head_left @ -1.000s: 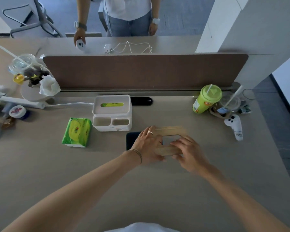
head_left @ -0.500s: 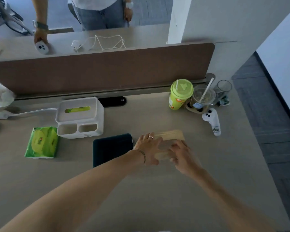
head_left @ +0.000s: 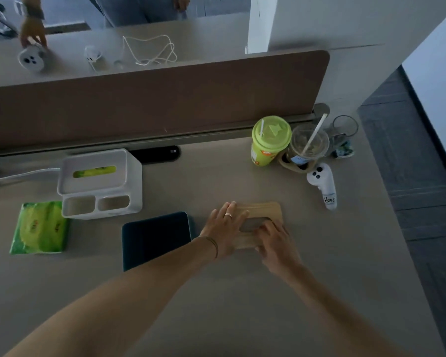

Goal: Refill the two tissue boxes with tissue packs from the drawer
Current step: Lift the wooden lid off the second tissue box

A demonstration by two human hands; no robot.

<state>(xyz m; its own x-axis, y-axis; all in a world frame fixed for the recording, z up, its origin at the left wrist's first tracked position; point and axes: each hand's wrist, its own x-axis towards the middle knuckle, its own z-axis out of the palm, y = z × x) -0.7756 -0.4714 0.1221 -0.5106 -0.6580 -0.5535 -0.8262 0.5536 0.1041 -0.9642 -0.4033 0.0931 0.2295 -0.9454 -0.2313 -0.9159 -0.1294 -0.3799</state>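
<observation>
Both of your hands rest on one flat, light wooden lid with a rectangular slot (head_left: 262,212), which lies on the grey desk (head_left: 242,305). Your left hand (head_left: 225,229), wearing one ring and a thin bracelet, lies spread and flat over the lid's left end. Your right hand (head_left: 276,243) covers its near right part with fingers reaching to the slot; whether they grip the edge I cannot tell. The two hands sit close together, almost touching.

Just left of your left hand lies one dark teal rectangular box (head_left: 156,239). Further left stands one white plastic tissue box with two small front compartments (head_left: 101,182), green showing through its top slot. One green plastic tissue pack (head_left: 39,228) lies beside that box's near left corner, touching or nearly so.

At the far right stand three cups: one lime-green lidded cup with a straw (head_left: 269,143), one clear plastic cup with a straw (head_left: 308,146) and one empty glass (head_left: 345,126). One white handheld controller (head_left: 322,184) lies in front of them.
</observation>
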